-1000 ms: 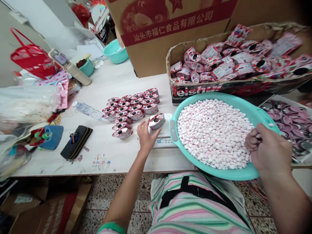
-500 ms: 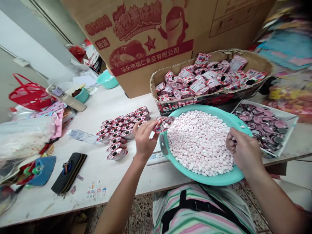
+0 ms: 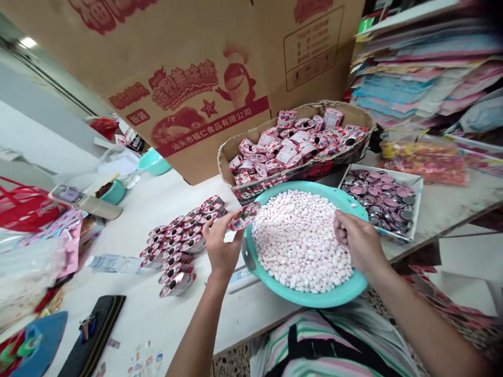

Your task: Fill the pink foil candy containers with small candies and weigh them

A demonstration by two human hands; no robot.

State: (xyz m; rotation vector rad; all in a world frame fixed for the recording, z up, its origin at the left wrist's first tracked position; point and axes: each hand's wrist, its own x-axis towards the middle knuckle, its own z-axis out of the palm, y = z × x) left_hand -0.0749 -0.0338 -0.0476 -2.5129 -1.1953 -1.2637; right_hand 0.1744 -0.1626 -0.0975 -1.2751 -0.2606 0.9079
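My left hand (image 3: 223,246) pinches a small red-and-pink printed candy container (image 3: 242,217), tilted over the left rim of a turquoise basin (image 3: 314,301). White and pale pink candies (image 3: 301,241) fill much of the basin. Above its right side, my right hand (image 3: 359,238) is closed, fingers curled inward; what they hold, if anything, is hidden. A white scale (image 3: 239,279) with a lit display shows partly beside the basin's left edge. Further left, several similar containers (image 3: 183,238) stand grouped on the table, dark openings showing at their tops.
Behind the basin, a cut-down carton (image 3: 226,162) holds many printed containers, with a large cardboard box (image 3: 188,152) beyond. A white tray (image 3: 417,209) of pink and silver lids stands right. A clear bottle (image 3: 113,263) and black pouch (image 3: 94,335) lie left.
My view has turned to the right, so the table's things appear further left. My left hand still grips the container by the basin's left rim; my right hand stays closed over the right side.
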